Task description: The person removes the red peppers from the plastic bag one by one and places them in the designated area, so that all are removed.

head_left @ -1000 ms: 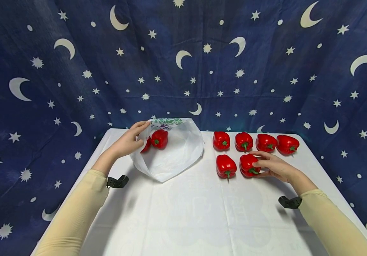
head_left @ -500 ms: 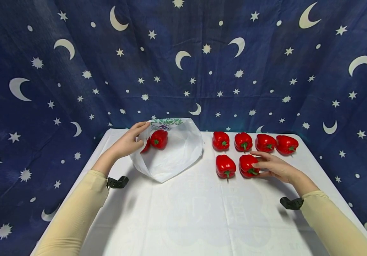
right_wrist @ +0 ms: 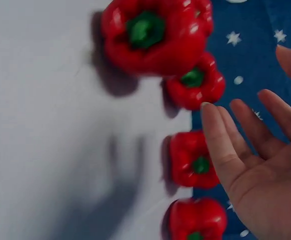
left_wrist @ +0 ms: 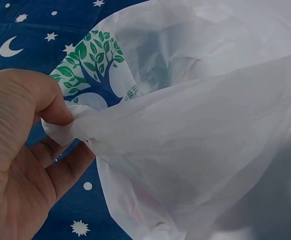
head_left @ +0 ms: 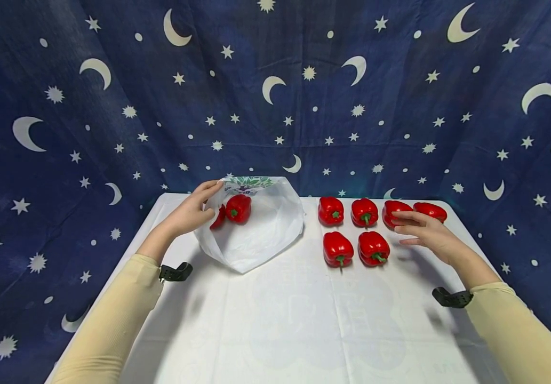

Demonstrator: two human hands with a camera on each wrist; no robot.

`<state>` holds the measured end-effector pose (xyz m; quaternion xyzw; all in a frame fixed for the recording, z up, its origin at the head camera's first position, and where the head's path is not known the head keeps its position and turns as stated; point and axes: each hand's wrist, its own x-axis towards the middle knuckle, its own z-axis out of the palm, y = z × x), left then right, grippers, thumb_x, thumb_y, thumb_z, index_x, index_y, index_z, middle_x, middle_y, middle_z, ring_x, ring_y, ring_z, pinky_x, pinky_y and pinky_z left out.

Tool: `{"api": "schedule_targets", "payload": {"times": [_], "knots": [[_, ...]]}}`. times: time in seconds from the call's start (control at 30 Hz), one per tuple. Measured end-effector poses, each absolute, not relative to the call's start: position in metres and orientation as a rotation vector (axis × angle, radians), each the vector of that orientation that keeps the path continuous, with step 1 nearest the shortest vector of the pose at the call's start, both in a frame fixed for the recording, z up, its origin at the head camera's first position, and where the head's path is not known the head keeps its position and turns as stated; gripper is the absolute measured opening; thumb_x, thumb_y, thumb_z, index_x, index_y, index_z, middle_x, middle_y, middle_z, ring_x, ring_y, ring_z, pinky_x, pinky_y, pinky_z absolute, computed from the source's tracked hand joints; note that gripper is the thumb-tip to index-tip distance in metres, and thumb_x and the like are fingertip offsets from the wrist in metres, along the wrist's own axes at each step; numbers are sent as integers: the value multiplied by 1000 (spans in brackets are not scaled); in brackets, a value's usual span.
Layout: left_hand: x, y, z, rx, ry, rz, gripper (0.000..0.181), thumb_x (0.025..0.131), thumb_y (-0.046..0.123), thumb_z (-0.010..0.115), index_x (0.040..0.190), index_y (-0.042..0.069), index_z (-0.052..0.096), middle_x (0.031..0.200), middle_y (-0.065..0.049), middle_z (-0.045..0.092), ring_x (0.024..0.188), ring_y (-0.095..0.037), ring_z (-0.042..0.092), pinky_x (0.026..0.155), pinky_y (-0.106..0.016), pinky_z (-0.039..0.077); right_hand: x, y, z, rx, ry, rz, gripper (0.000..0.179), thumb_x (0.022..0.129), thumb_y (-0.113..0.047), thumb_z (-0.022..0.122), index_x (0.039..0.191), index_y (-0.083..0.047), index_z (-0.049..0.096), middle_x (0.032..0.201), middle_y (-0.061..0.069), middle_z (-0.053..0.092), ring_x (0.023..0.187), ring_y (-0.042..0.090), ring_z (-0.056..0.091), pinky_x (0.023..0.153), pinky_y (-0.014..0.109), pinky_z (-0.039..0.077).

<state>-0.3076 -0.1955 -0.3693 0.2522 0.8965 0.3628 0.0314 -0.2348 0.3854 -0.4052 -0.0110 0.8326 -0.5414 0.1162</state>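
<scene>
The left grip point(head_left: 190, 213) pinches the bag point(head_left: 265, 234), probably to hold its mouth wide; two peppers point(head_left: 239, 208) lie inside, near that grip. The right grip point(head_left: 432, 236), fingers spread, holds nothing; six loose peppers point(head_left: 373, 247) lie beyond and left of it on the table point(head_left: 280, 330), apparently spaced for grasping.

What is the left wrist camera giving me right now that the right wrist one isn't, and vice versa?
Only the left wrist view: the left hand pinching the edge of the white bag, and the green and blue tree print on that bag.

Only the right wrist view: the right hand with fingers extended, holding nothing, and several red peppers in plain sight.

Both: part of the blue star-patterned cloth.
</scene>
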Motion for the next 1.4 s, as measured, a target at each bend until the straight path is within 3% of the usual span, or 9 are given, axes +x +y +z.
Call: {"api": "schedule_targets", "payload": {"times": [0.13, 0.23, 0.57, 0.67, 1.0, 1.4], "knots": [[-311, -197, -366, 747, 2770, 1114, 74, 93, -3, 48, 163, 12, 27, 166, -10, 19, 142, -35, 32, 107, -56, 37, -235, 373, -392, -70, 2454, -1669, 72, 100, -27, 66, 156, 2, 33, 156, 26, 33, 106, 7, 61, 88, 30, 55], [-313, -198, -363, 720, 2774, 1113, 75, 93, -3, 49, 163, 12, 27, 166, -11, 19, 143, -37, 31, 111, -60, 34, -234, 355, -383, -150, 2444, -1701, 66, 101, -25, 65, 156, 1, 36, 154, 25, 37, 108, 7, 62, 89, 30, 55], [-318, -209, -361, 683, 2774, 1110, 76, 94, -2, 49, 164, 15, 25, 167, -10, 18, 143, -38, 31, 112, -64, 30, -238, 267, -374, -473, 2330, -1584, 53, 94, -22, 71, 145, -12, 56, 144, 12, 55, 125, 33, 58, 99, 55, 49], [-319, -214, -362, 664, 2770, 1134, 75, 94, 0, 49, 164, 17, 25, 167, -7, 18, 145, -37, 29, 112, -64, 29, -242, 239, -376, -532, 2254, -1562, 54, 93, -21, 72, 144, -16, 57, 145, 10, 56, 126, 33, 57, 100, 54, 49], [-321, -225, -366, 649, 2741, 1176, 74, 95, 2, 52, 163, 22, 30, 166, -3, 23, 144, -33, 31, 112, -63, 31, -267, 154, -402, -642, 2121, -1499, 52, 98, -26, 66, 147, -12, 55, 145, 7, 56, 123, 28, 60, 99, 42, 51], [-318, -235, -367, 638, 2736, 1216, 74, 94, 2, 54, 162, 23, 33, 166, -1, 24, 138, -31, 36, 107, -57, 38, -308, 71, -432, -361, 2188, -1574, 70, 95, -25, 70, 155, -6, 41, 156, 21, 41, 125, 31, 59, 97, 42, 52]]}}
